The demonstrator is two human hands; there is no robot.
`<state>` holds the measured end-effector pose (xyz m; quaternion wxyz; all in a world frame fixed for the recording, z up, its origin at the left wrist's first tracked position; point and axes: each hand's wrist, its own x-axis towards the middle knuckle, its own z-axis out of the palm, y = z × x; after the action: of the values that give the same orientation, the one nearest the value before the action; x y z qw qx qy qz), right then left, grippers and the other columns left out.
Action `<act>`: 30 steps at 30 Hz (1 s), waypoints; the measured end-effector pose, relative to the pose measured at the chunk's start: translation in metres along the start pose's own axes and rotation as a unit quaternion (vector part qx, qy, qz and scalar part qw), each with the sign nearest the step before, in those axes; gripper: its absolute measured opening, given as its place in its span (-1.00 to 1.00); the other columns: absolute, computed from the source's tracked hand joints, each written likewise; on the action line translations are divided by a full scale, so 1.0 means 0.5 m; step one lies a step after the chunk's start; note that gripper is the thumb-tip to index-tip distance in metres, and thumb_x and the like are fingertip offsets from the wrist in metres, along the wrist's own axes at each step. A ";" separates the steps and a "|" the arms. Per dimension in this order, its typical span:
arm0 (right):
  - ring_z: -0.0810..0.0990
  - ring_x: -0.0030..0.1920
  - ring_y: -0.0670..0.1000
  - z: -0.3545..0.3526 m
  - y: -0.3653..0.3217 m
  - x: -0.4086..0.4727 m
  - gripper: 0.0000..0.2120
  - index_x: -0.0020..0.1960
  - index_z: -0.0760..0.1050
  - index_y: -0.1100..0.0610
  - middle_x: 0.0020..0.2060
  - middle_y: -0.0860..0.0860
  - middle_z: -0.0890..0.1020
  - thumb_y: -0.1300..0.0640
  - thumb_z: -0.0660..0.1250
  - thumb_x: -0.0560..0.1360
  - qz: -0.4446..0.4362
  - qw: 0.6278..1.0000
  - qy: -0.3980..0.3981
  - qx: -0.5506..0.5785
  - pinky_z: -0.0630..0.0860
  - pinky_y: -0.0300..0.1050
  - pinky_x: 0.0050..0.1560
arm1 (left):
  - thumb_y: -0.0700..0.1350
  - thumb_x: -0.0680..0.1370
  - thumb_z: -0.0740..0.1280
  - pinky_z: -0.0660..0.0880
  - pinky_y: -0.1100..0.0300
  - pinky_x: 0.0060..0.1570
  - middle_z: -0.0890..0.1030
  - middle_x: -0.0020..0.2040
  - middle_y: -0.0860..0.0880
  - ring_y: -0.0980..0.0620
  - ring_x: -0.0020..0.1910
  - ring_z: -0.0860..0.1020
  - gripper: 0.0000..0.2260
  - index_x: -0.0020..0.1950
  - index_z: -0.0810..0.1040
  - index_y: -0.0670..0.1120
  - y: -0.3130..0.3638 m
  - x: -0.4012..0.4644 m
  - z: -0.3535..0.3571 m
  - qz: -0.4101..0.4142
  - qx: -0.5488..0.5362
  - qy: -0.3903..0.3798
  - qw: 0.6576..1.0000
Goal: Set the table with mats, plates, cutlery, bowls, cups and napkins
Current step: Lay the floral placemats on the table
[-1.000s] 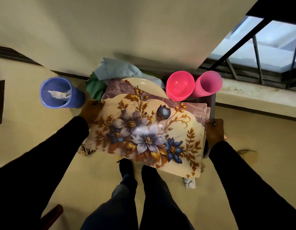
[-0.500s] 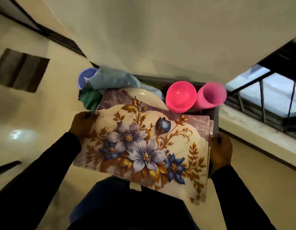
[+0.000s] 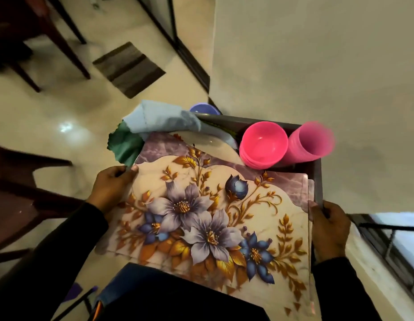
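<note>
- Carrying step, I judge: keep the tray [image 3: 317, 181] level so the pink bowls [image 3: 262, 144] and pink cups [image 3: 310, 142] at its far edge don't slide.
- The left hand [image 3: 111, 188] grips the tray's left edge with the mats; the right hand [image 3: 328, 230] grips its right rim.
- The floral mats [image 3: 201, 216] lie stacked across the tray, glossy, overhanging toward the person.
- Napkins [image 3: 155, 121] are bunched at the tray's far left corner.

Dim, warm indoor light; a glare spot on the floor [image 3: 66, 127] to my left. Edges smeared with motion blur, wide-angle bending throughout.
</note>
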<state>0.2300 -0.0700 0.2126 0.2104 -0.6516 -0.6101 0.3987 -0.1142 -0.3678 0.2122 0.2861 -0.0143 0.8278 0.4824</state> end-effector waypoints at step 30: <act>0.54 -0.23 0.10 0.771 -0.525 -0.349 -0.85 -0.14 0.58 0.25 -0.27 0.14 0.63 0.19 0.34 0.55 -0.263 0.883 -0.377 -0.091 0.51 0.02 -0.09 | 0.00 0.54 0.47 0.38 0.02 -0.24 0.50 -0.22 -0.22 -0.10 -0.27 0.42 -0.61 -0.10 0.54 -0.36 -0.295 -0.138 -0.661 -0.123 -0.330 0.364 0.862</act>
<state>-0.2228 -0.2759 0.2293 0.0008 -0.2843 -0.8258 0.4870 -0.1645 -0.7303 0.2517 0.0002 -0.3841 0.6567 0.6490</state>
